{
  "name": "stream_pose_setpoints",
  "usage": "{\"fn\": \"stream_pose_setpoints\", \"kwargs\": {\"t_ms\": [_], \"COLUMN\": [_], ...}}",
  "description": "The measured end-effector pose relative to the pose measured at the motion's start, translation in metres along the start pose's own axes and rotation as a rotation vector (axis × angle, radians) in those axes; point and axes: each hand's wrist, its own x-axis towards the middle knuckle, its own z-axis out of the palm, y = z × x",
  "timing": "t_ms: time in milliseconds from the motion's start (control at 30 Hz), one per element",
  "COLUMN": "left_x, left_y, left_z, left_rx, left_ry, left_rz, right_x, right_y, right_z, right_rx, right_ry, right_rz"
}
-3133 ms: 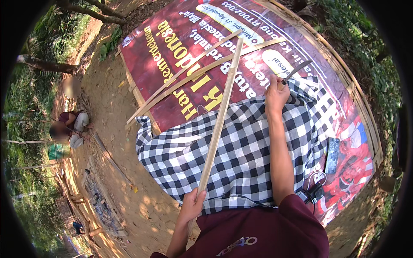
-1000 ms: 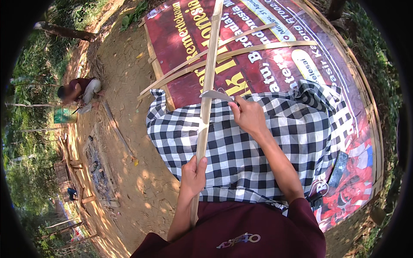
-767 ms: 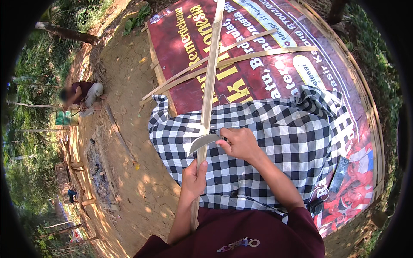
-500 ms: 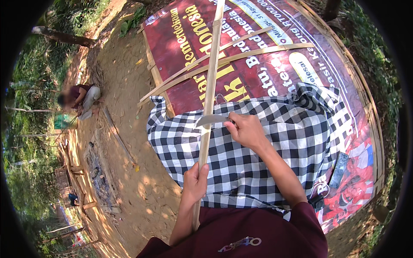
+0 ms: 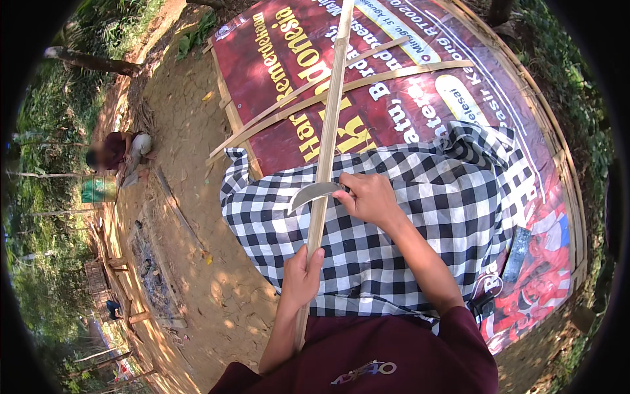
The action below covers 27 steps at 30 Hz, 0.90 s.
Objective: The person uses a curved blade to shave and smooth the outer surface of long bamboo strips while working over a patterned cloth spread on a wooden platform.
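Note:
A long pale bamboo strip (image 5: pixel 333 118) runs away from my body, over a black-and-white checked cloth (image 5: pixel 394 243). My left hand (image 5: pixel 302 277) is wrapped round the strip near its lower end. In my right hand (image 5: pixel 369 199) is a curved knife (image 5: pixel 312 192); its handle is mostly hidden in my fist. The blade lies across the strip, touching or just above it, with its tip out to the left. Beneath the cloth spreads a red printed banner (image 5: pixel 262 72) on a bamboo-edged platform.
Two thin bamboo strips (image 5: pixel 367 80) lie across the banner. A dark flat block (image 5: pixel 517 255), perhaps a whetstone, rests at the right. Bare earth (image 5: pixel 197 131) extends to the left, where another person (image 5: pixel 125 150) sits low. A stick (image 5: pixel 177 207) lies on the ground.
The knife has turned so more of its curved blade shows, and it sits slightly lower along the strip. The strip's far end has swung a little to the right.

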Motion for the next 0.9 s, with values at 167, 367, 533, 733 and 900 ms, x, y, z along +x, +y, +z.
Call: {"fn": "stream_pose_setpoints", "kwargs": {"t_ms": [167,367,533,733,900], "left_x": [0.003,0.002,0.003,0.006,0.006], "left_y": [-0.004,0.0,0.004,0.005,0.007], "left_z": [0.001,-0.003,-0.005,-0.003,-0.006], "left_rx": [-0.023,-0.046,0.004,0.025,0.006], "left_ry": [-0.018,0.002,0.017,0.02,0.062], "left_rz": [-0.066,-0.097,-0.126,-0.09,-0.035], "right_x": [-0.002,-0.009,-0.007,-0.009,-0.009], "right_y": [0.0,-0.006,-0.007,-0.006,-0.005], "right_z": [0.003,0.003,0.008,0.008,0.005], "right_rx": [0.034,0.075,0.047,0.056,0.035], "right_ry": [0.008,-0.041,-0.012,0.011,-0.002], "right_rz": [0.041,0.056,0.058,0.086,0.16]}}
